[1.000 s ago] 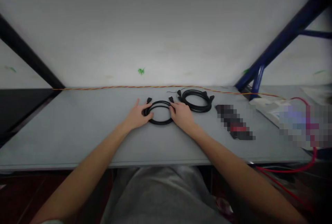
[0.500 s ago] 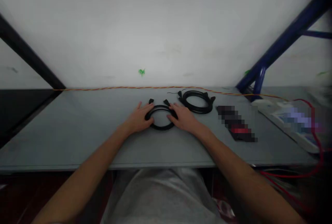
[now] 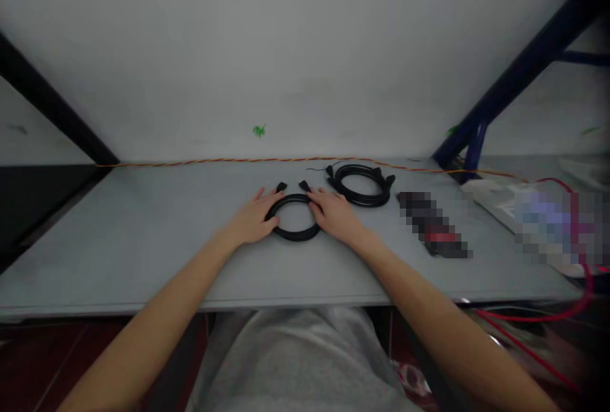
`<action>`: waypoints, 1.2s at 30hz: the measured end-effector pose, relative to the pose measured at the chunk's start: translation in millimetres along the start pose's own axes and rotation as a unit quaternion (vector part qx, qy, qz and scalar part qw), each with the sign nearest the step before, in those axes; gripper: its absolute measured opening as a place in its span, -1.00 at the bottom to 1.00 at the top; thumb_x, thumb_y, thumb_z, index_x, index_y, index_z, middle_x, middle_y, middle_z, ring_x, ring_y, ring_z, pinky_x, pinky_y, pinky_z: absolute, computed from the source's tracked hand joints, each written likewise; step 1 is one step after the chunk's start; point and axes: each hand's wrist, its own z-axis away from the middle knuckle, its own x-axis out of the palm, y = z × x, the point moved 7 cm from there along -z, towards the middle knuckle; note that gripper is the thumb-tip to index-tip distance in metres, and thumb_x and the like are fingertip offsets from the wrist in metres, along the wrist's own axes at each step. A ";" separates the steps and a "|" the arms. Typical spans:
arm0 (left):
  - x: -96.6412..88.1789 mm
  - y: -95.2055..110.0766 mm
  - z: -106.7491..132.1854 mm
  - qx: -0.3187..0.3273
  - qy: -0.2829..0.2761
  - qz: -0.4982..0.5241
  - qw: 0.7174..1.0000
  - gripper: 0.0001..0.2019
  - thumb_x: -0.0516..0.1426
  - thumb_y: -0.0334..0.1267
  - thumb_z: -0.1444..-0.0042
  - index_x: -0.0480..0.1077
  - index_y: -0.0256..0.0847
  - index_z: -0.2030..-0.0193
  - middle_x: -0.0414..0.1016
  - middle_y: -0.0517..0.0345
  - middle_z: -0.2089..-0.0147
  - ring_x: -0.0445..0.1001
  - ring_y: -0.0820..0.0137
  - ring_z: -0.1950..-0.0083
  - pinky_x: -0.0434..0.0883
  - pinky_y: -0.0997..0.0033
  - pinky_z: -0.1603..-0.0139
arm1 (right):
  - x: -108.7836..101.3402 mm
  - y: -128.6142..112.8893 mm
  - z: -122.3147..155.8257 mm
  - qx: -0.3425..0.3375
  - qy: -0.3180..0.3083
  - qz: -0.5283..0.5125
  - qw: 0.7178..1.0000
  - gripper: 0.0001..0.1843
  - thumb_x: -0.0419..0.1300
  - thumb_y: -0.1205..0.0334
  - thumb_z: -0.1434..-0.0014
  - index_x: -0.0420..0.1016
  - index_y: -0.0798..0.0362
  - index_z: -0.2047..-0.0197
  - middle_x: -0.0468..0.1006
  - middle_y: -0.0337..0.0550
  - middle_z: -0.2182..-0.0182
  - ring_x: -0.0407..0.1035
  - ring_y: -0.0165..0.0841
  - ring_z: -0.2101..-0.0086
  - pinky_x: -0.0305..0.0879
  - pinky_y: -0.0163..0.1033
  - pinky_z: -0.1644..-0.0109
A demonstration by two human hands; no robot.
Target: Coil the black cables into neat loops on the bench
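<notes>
The person's left hand lies flat at the left side of a black cable coil, its fingers spread apart and reaching up and to the right, with the fingertips and the edge of the hand against the loop. The right hand lies on the coil's right side, its fingers close together and extended, resting over the cable just below one plug. Neither hand curls into a grip; both press lightly from opposite sides, with the middle of the loop showing between them. Two small black plugs on the cable ends stick up beyond the far side of the coil, a short gap between them.

The coil lies flat on a pale grey table top, near the middle of the view. Just beyond the right hand sits a second, thicker black cable bundle, also coiled, with several plugs. To its right lies a long dark object, blurred out, with a red patch. Further right is a white power strip, partly blurred, and a red wire hangs below the table edge. A twisted red and yellow wire runs along the table's back edge, against a white wall framed by a dark blue metal strut.
</notes>
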 end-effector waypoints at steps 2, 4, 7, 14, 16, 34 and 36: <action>2.4 -0.3 0.2 -0.014 0.014 -0.026 0.999 -0.38 -0.02 -0.26 -0.30 0.12 -0.31 -0.49 0.18 -0.11 -0.52 0.11 0.27 -0.56 -0.19 0.05 -0.62 | 1.1 1.1 1.6 -0.012 -0.009 0.006 1.000 -0.50 -0.02 0.24 -0.44 0.36 0.02 -0.38 0.33 -0.05 -0.39 0.22 -0.15 -0.36 0.17 0.04 -0.39; 4.7 -0.2 0.6 -0.030 0.020 -0.054 0.998 -0.37 -0.05 -0.24 -0.33 0.08 -0.35 -0.51 0.11 -0.14 -0.55 0.07 0.25 -0.57 -0.18 0.06 -0.62 | 4.3 2.9 3.8 -0.023 -0.022 0.017 0.999 -0.44 -0.01 0.22 -0.42 0.28 0.05 -0.44 0.25 -0.05 -0.44 0.16 -0.11 -0.39 0.12 0.07 -0.42; 7.4 1.4 1.0 -0.040 0.003 -0.087 0.995 -0.28 0.00 -0.16 -0.30 -0.03 -0.41 -0.55 -0.04 -0.22 -0.59 -0.02 0.21 -0.60 -0.20 0.09 -0.61 | 11.8 7.6 6.5 -0.030 -0.054 0.025 0.998 -0.34 -0.06 0.17 -0.43 0.09 0.13 -0.53 0.08 -0.03 -0.50 0.02 -0.07 -0.45 -0.01 0.11 -0.49; 9.1 -0.6 0.5 -0.032 -0.040 -0.100 0.994 0.00 0.04 0.32 -0.24 -0.10 -0.40 -0.57 -0.19 -0.26 -0.60 -0.17 0.13 -0.63 -0.33 0.06 -0.61 | 16.3 12.8 8.2 -0.036 -0.102 -0.017 0.994 -0.22 -0.01 0.00 -0.42 -0.08 0.09 -0.58 -0.02 -0.04 -0.52 -0.14 -0.06 -0.49 -0.10 0.16 -0.52; 8.3 -1.7 0.3 -0.027 -0.039 -0.087 0.995 0.04 0.05 0.36 -0.21 -0.12 -0.41 -0.57 -0.18 -0.27 -0.60 -0.15 0.11 -0.63 -0.31 0.04 -0.61 | 12.1 9.2 6.1 -0.037 -0.065 -0.033 0.997 -0.28 -0.01 -0.01 -0.43 0.05 0.06 -0.55 0.08 -0.05 -0.50 -0.08 -0.05 -0.47 -0.08 0.21 -0.50; 0.9 -15.2 -16.7 0.000 0.071 0.082 0.994 -0.27 0.25 -0.05 -0.17 0.21 -0.24 -0.44 0.34 -0.20 -0.41 0.35 0.04 -0.41 0.30 -0.04 -0.44 | 11.1 -9.0 -6.7 -0.143 0.050 -0.138 0.979 -0.52 0.13 0.39 -0.33 0.54 -0.01 -0.26 0.66 -0.08 -0.03 0.42 -0.17 0.05 0.36 -0.04 -0.12; 1.1 -11.6 -21.1 0.030 0.075 0.087 0.993 -0.39 0.26 -0.09 -0.17 0.34 -0.23 -0.33 0.37 -0.19 -0.39 0.36 0.05 -0.40 0.30 -0.04 -0.44 | 11.6 -11.5 -6.0 -0.150 0.047 -0.144 0.977 -0.53 0.12 0.40 -0.33 0.54 -0.03 -0.25 0.66 -0.09 -0.02 0.42 -0.16 0.03 0.35 -0.02 -0.14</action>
